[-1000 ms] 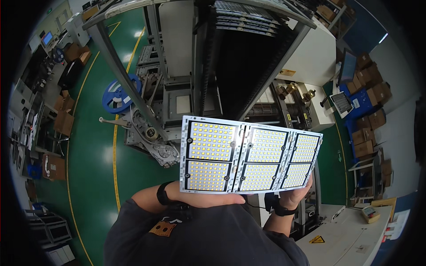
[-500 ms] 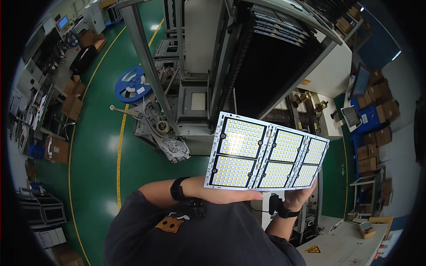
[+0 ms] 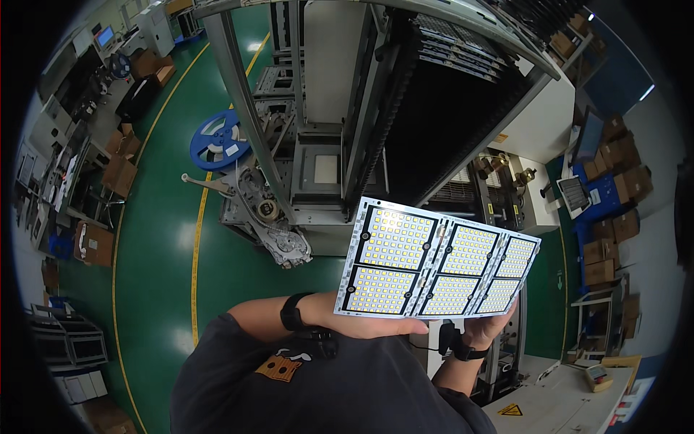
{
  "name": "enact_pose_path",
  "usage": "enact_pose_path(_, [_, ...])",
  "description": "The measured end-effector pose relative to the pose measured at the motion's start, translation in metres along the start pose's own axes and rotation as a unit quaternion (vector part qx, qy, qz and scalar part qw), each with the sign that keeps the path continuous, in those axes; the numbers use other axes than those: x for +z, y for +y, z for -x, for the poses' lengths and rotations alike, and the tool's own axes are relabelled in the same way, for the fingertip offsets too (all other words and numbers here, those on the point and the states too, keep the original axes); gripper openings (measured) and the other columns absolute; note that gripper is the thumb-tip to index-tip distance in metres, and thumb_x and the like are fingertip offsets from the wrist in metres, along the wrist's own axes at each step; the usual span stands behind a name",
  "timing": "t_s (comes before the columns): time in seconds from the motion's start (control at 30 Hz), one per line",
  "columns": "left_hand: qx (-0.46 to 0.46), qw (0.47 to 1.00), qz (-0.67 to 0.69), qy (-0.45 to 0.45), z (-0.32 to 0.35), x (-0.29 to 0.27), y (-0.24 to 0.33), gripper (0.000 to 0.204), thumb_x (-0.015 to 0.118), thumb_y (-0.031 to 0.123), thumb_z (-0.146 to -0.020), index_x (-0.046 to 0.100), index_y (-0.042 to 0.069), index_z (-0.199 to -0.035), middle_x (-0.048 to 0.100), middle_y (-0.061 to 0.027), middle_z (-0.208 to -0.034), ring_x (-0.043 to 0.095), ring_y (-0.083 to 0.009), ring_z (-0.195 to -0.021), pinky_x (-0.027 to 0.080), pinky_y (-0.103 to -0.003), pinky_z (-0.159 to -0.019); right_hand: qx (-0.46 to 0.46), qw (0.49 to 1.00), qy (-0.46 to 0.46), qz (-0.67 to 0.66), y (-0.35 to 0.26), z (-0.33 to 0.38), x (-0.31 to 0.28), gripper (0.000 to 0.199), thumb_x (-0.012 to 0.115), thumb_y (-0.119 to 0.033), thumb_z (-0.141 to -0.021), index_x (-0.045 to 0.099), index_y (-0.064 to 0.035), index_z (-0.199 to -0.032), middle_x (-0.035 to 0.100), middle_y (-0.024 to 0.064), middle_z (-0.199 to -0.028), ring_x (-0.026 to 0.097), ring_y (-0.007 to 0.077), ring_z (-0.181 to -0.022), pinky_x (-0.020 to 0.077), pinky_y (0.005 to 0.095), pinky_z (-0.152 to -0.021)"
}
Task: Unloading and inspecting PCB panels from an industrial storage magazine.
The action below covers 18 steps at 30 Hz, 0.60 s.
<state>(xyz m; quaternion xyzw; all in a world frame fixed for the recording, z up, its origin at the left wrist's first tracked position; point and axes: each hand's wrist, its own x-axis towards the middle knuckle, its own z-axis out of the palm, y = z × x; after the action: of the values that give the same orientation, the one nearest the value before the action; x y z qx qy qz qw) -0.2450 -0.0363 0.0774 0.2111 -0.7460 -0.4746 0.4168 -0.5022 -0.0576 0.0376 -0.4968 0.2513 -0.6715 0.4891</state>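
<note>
Left hand (image 3: 361,324) lies flat under the near edge of the LED panel board (image 3: 437,262), palm up and supporting it from below; the fingers are mostly hidden by the board. Right hand (image 3: 486,327) grips the board's lower right corner, fingertips curled onto its edge. Both wrists carry dark bands.

The board is held at chest height, lower centre to right of the frame, clear of any surface. Its lit face, six blocks of yellow-white diodes in two rows of three, is turned up toward the camera. The long axis runs from centre-left to right of frame, sloping slightly downward to the right.

Status, as judged: the board is out and in hand, carried or under inspection; it is not yet seated in the dark slotted rack (image 3: 455,108) in the upper centre. A blue reel (image 3: 219,139) lies on the green floor (image 3: 152,260), upper left.
</note>
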Motion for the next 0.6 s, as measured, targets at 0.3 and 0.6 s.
enact_pose_path(0.3, [0.009, 0.999, -0.049, -0.014, 0.0027, -0.0017, -0.0015, 0.040, 0.063, 0.026, -0.088, 0.056, 0.003, -0.119, 0.063, -0.0103, -0.111, 0.060, -0.0223, -0.096, 0.047, -0.030, -0.084, 0.019, 1.000, 0.014, 0.017, -0.0017, 0.0049, -0.0055, 0.073, 0.075, -0.034, -0.075, 0.040, 0.0014, -0.129, 0.055, 0.0126, -0.122, 0.060, 0.0217, -0.105, 0.0518, 0.0351, -0.089])
enact_pose_path(0.6, [-0.033, 0.996, -0.062, -0.050, 0.0066, -0.0087, 0.0029, 0.042, 0.062, 0.029, -0.088, 0.055, 0.006, -0.123, 0.059, -0.0092, -0.120, 0.058, -0.0231, -0.103, 0.044, -0.030, -0.090, 0.025, 0.999, 0.012, 0.021, -0.0044, 0.0072, -0.0022, 0.083, 0.079, -0.043, -0.069, 0.041, 0.0019, -0.128, 0.055, 0.0126, -0.122, 0.059, 0.0211, -0.106, 0.0502, 0.0351, -0.090])
